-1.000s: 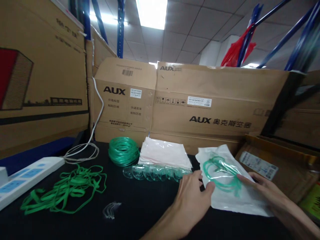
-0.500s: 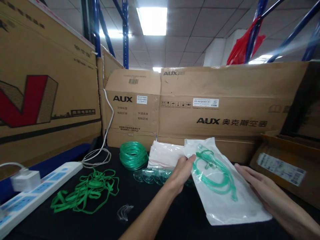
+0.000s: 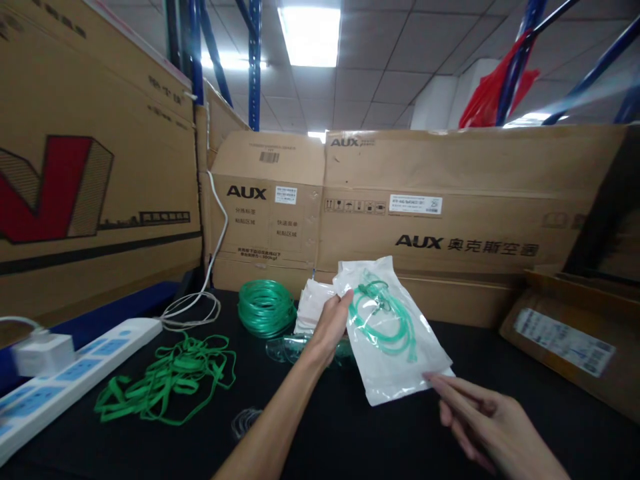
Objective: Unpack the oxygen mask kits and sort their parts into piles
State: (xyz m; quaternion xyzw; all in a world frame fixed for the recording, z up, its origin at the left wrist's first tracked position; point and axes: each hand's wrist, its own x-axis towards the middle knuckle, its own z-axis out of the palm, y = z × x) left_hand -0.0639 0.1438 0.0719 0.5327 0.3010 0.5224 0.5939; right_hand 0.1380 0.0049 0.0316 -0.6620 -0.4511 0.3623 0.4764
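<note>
A clear-fronted white pouch (image 3: 380, 373) is held up above the black table, with coiled green tubing (image 3: 387, 333) visible inside it. My left hand (image 3: 327, 327) grips the pouch by its left edge, thumb on the front. At the lower right corner, my right hand (image 3: 480, 417) pinches the pouch's edge between its fingertips. Behind my left hand lie a stack of white pouches (image 3: 313, 303) and several clear green-tinted plastic pieces, perhaps masks (image 3: 287, 348), both partly hidden by my hand and the held pouch.
A coil of green tubing (image 3: 265, 310) sits left of the pouches. Nearer are tangled green straps (image 3: 170, 380) and small clear loops (image 3: 245, 421). A power strip (image 3: 85, 380) runs along the left. Cardboard panels (image 3: 450, 180) wall the back; an open carton (image 3: 565, 333) stands right.
The held pouch has moved left and slightly up, away from me. My right hand has shifted from its right side down to the lower right corner.
</note>
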